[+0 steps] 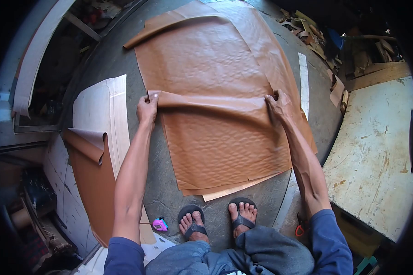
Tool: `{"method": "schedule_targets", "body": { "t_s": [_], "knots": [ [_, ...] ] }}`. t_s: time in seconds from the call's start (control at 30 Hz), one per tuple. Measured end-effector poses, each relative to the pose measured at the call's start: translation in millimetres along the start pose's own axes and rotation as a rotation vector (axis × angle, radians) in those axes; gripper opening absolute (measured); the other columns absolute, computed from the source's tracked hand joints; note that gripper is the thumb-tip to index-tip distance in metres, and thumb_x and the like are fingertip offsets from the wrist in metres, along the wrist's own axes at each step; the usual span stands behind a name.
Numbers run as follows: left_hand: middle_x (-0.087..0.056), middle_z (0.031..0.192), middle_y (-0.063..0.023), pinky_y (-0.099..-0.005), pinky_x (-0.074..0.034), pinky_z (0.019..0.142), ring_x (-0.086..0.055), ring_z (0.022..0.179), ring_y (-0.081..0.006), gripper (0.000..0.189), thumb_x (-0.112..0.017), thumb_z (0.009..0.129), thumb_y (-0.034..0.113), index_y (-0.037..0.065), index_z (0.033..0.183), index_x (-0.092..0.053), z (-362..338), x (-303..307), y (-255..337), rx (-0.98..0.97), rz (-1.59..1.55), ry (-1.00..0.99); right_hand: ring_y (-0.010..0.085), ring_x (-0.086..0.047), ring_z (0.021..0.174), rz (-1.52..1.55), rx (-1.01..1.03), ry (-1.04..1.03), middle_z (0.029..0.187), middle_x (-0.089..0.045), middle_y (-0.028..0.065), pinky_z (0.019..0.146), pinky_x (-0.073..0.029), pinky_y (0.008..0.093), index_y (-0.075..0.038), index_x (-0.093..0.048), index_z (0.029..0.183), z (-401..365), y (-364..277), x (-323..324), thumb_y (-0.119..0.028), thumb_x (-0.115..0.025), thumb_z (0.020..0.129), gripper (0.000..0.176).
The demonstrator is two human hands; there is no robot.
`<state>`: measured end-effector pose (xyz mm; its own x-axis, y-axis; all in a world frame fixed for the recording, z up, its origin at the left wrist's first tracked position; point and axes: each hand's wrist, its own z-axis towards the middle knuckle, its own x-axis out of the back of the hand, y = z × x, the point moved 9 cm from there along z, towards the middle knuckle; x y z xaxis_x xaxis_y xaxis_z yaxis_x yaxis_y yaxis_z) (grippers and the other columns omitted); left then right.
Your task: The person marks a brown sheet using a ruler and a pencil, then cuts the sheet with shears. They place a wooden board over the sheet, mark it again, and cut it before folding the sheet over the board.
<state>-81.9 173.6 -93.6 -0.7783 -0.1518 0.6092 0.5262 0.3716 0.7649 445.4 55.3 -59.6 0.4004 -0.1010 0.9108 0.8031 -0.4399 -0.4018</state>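
Note:
A large sheet of brown leather-like material (202,59) lies over other brown sheets on the grey floor. My left hand (147,109) is closed on its left side, thumb on top. On the right side, my right hand (280,106) pinches the same material, fingers curled. Between the hands a raised fold runs across the sheet, and the part nearer my feet looks rippled. At the far left the sheet's edge curls over. A pale layer (238,185) sticks out under the near edge.
To the left lie a partly curled brown sheet (94,178) and a pale board (117,114). A pink tape measure (160,224) sits by my left foot. An orange-handled tool (299,230) lies right. A scuffed worktable (371,156) stands right; scraps (307,34) are piled behind.

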Motion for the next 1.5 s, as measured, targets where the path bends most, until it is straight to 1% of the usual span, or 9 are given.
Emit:
{"method": "schedule_targets", "body": {
  "t_s": [0.3,0.4,0.57,0.67,1.0,1.1,1.17,1.3,1.5],
  "knots": [
    [-0.056,0.111,-0.0143,-0.0326,-0.053,0.075,-0.061,0.083,-0.0194,0.048,-0.069,0.090,0.021,-0.007,0.125,-0.052,-245.8,22.6,-96.5,0.257,-0.011,-0.104,0.0310,-0.067,0.088,0.136,-0.062,-0.074,0.095,-0.069,0.0220,0.080,-0.052,0.0405,0.005,-0.063,0.115,-77.2,41.8,6.9,-0.036,-0.072,0.083,0.052],
    [-0.058,0.110,-0.0134,-0.0320,-0.053,0.064,-0.060,0.077,-0.0173,0.051,-0.070,0.089,0.021,-0.006,0.128,-0.049,-258.4,19.3,-115.9,0.211,-0.012,-0.109,0.0399,-0.065,0.104,0.182,-0.137,-0.119,0.109,-0.068,0.0266,0.089,-0.051,0.0455,0.002,-0.061,0.121,-75.7,43.5,12.5,-0.035,-0.072,0.082,0.055],
    [-0.062,0.110,-0.0211,-0.0384,-0.050,0.089,-0.062,0.098,-0.0292,0.058,-0.076,0.082,0.021,-0.009,0.126,-0.051,-261.2,21.1,-101.3,0.297,-0.028,-0.084,0.0359,-0.061,0.117,0.186,-0.027,-0.079,0.125,-0.063,0.0251,0.101,-0.047,0.0416,0.003,-0.055,0.132,-80.7,39.8,11.6,-0.032,-0.072,0.082,0.062],
    [-0.067,0.099,-0.0165,-0.0342,-0.056,0.066,-0.065,0.080,-0.0213,0.050,-0.073,0.086,0.015,-0.008,0.126,-0.051,-255.6,5.5,-103.8,0.270,-0.031,-0.111,0.0383,-0.061,0.116,0.159,0.042,-0.001,0.123,-0.063,0.0264,0.100,-0.048,0.0431,0.003,-0.056,0.131,-90.9,36.0,14.3,-0.029,-0.073,0.081,0.061],
    [-0.072,0.099,-0.0117,-0.0320,-0.055,0.075,-0.067,0.082,-0.0169,0.026,-0.071,0.090,0.012,-0.006,0.109,-0.066,-262.9,8.3,-105.1,0.350,-0.335,-0.346,0.0349,-0.069,0.094,0.185,-0.109,-0.063,0.099,-0.071,0.0222,0.083,-0.053,0.0422,0.003,-0.066,0.111,-89.9,36.0,19.1,-0.030,-0.073,0.081,0.044],
    [-0.072,0.095,-0.0081,-0.0284,-0.052,0.070,-0.065,0.079,-0.0125,0.023,-0.071,0.090,0.013,-0.004,0.106,-0.068,-269.9,7.4,-113.3,0.365,-0.402,-0.369,0.0360,-0.066,0.102,0.127,-0.176,-0.082,0.113,-0.068,0.0215,0.088,-0.051,0.0447,0.000,-0.064,0.116,-96.9,33.8,11.8,-0.028,-0.071,0.084,0.043],
    [-0.071,0.101,-0.0097,-0.0305,-0.055,0.078,-0.068,0.085,-0.0155,0.022,-0.068,0.092,0.009,-0.004,0.110,-0.065,-274.4,0.5,-111.8,0.324,-0.416,-0.460,0.0355,-0.057,0.119,-0.103,0.135,0.286,0.133,-0.058,0.0198,0.098,-0.046,0.0463,-0.005,-0.058,0.127,-111.6,-8.1,35.8,-0.027,-0.068,0.088,0.047],
    [-0.071,0.100,-0.0099,-0.0306,-0.055,0.079,-0.068,0.085,-0.0165,0.022,-0.067,0.092,0.008,-0.005,0.110,-0.065,-273.6,1.3,-115.9,0.374,-0.503,-0.440,0.0347,-0.038,0.140,0.109,0.505,0.062,0.150,-0.043,0.0171,0.111,-0.033,0.0521,-0.012,-0.045,0.144,-115.5,-75.4,-9.2,-0.036,-0.062,0.093,0.059],
    [-0.072,0.099,-0.0090,-0.0296,-0.054,0.079,-0.067,0.085,-0.0149,0.022,-0.067,0.094,0.011,-0.004,0.110,-0.067,-274.7,1.8,-116.8,0.420,-0.532,-0.472,0.0322,-0.020,0.150,-0.189,0.499,-0.276,0.161,-0.026,0.0090,0.117,-0.016,0.0634,-0.017,-0.037,0.151,-83.4,-137.9,-64.4,-0.053,-0.033,0.102,0.061]
  ]
}}
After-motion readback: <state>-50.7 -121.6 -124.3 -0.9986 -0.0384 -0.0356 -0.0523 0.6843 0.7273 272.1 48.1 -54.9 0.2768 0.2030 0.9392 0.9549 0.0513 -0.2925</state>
